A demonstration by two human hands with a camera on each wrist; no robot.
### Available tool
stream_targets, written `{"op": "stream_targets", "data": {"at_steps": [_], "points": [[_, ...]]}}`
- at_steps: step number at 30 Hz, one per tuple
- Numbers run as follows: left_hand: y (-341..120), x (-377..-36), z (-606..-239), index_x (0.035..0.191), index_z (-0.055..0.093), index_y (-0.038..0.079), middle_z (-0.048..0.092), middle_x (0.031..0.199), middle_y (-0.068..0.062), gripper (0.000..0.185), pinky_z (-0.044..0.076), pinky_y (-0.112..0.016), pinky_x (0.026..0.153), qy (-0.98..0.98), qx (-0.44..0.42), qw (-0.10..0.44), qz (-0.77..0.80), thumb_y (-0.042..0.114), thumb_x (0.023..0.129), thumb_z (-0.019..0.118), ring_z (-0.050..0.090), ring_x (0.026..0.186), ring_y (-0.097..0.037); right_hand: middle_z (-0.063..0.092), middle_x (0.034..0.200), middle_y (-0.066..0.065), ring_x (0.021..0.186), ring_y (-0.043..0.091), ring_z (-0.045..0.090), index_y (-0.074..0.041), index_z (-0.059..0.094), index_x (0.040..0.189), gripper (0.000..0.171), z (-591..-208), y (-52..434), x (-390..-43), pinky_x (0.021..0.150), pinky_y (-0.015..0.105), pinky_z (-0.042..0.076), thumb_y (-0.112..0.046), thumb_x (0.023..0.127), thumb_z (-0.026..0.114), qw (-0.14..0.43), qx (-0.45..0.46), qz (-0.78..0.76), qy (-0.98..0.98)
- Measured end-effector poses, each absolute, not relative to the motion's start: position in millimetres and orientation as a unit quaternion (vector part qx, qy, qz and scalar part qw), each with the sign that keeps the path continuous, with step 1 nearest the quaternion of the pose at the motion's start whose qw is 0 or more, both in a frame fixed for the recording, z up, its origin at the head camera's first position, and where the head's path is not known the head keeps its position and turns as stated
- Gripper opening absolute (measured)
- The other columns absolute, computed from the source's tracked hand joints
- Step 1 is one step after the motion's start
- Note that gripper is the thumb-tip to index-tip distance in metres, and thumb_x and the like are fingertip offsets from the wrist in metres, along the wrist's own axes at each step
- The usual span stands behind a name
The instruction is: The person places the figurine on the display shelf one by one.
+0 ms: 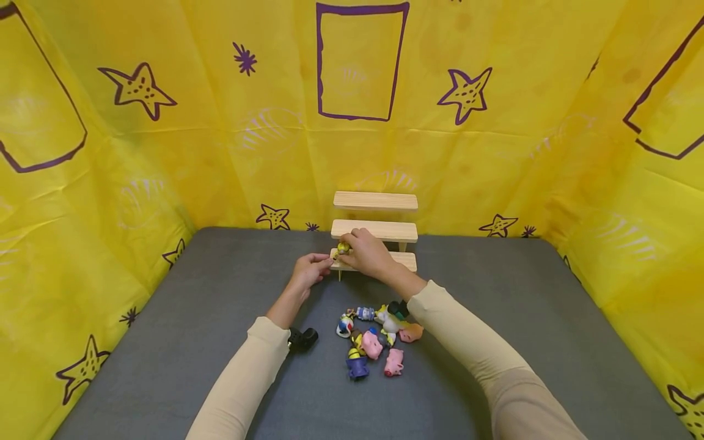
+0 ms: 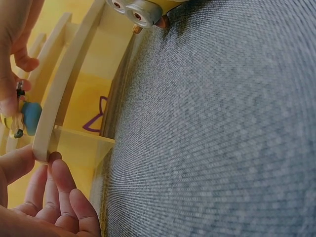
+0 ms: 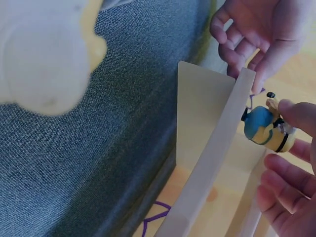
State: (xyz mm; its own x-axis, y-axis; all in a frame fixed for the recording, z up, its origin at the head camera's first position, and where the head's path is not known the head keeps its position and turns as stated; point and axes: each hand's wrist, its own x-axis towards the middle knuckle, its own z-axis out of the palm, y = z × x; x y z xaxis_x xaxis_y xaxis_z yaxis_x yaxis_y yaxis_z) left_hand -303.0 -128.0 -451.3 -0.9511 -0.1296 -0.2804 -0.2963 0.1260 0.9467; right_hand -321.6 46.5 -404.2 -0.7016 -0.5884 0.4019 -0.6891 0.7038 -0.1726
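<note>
Staged tabletop play booth. A grey felt-like mat [image 1: 192, 342] is enclosed at 9, 12 and 3 o'clock by a yellow plastic backdrop [image 1: 220, 122] printed with purple stars and frames; a small wooden step shelf [image 1: 379, 230] stands at 12 o'clock.

No readable text, labels, brands or numbers in any view.
</note>
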Motion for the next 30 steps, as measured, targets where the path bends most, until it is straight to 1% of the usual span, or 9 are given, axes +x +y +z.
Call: {"op": "stream_targets", "data": {"at_steps": [11, 16, 21, 26, 30], "points": [[-127, -303, -452, 0.117, 0.065, 0.004, 0.065, 0.09, 0.0, 0.029, 0.048, -0.029, 0.076, 0.75, -0.143, 0.07, 0.642, 0.019, 0.093, 0.066, 0.06, 0.072, -0.008, 0.063, 0.097, 0.007, 0.087, 0.021, 0.053, -0.008, 0.066, 0.115, 0.041, -403, 49, -319, 0.073, 0.035, 0.047, -0.034, 0.086, 0.074, 0.127, 0.331, 0.172, -0.919], [-127, -303, -451, 0.117, 0.065, 0.004, 0.065, 0.088, 0.0, 0.029, 0.048, -0.029, 0.075, 0.752, -0.141, 0.066, 0.64, 0.019, 0.093, 0.066, 0.06, 0.071, -0.007, 0.063, 0.101, 0.008, 0.092, 0.022, 0.056, -0.008, 0.066, 0.117, 0.041, -400, 55, -318, 0.079, 0.036, 0.049, -0.036, 0.087, 0.073, 0.134, 0.331, 0.177, -0.917], [-129, -304, -451, 0.116, 0.065, 0.003, 0.065, 0.084, 0.002, 0.028, 0.048, -0.029, 0.074, 0.753, -0.135, 0.064, 0.64, 0.019, 0.093, 0.066, 0.06, 0.069, -0.006, 0.064, 0.106, 0.01, 0.099, 0.026, 0.059, -0.007, 0.066, 0.119, 0.04, -389, 67, -309, 0.086, 0.039, 0.05, -0.033, 0.089, 0.071, 0.132, 0.325, 0.199, -0.915], [-129, -305, -453, 0.116, 0.065, 0.003, 0.065, 0.084, 0.002, 0.028, 0.048, -0.028, 0.073, 0.752, -0.137, 0.064, 0.641, 0.019, 0.093, 0.067, 0.06, 0.069, -0.006, 0.065, 0.106, 0.013, 0.098, 0.027, 0.06, -0.004, 0.066, 0.118, 0.039, -378, 86, -296, 0.086, 0.04, 0.05, -0.032, 0.09, 0.069, 0.092, 0.324, 0.222, -0.915], [-128, -305, -454, 0.115, 0.066, 0.004, 0.065, 0.086, 0.001, 0.027, 0.047, -0.027, 0.072, 0.753, -0.137, 0.061, 0.64, 0.019, 0.093, 0.066, 0.06, 0.069, -0.006, 0.068, 0.101, 0.013, 0.093, 0.027, 0.062, -0.003, 0.069, 0.112, 0.033, -374, 104, -283, 0.081, 0.039, 0.051, -0.028, 0.091, 0.068, 0.053, 0.34, 0.231, -0.91]]}}
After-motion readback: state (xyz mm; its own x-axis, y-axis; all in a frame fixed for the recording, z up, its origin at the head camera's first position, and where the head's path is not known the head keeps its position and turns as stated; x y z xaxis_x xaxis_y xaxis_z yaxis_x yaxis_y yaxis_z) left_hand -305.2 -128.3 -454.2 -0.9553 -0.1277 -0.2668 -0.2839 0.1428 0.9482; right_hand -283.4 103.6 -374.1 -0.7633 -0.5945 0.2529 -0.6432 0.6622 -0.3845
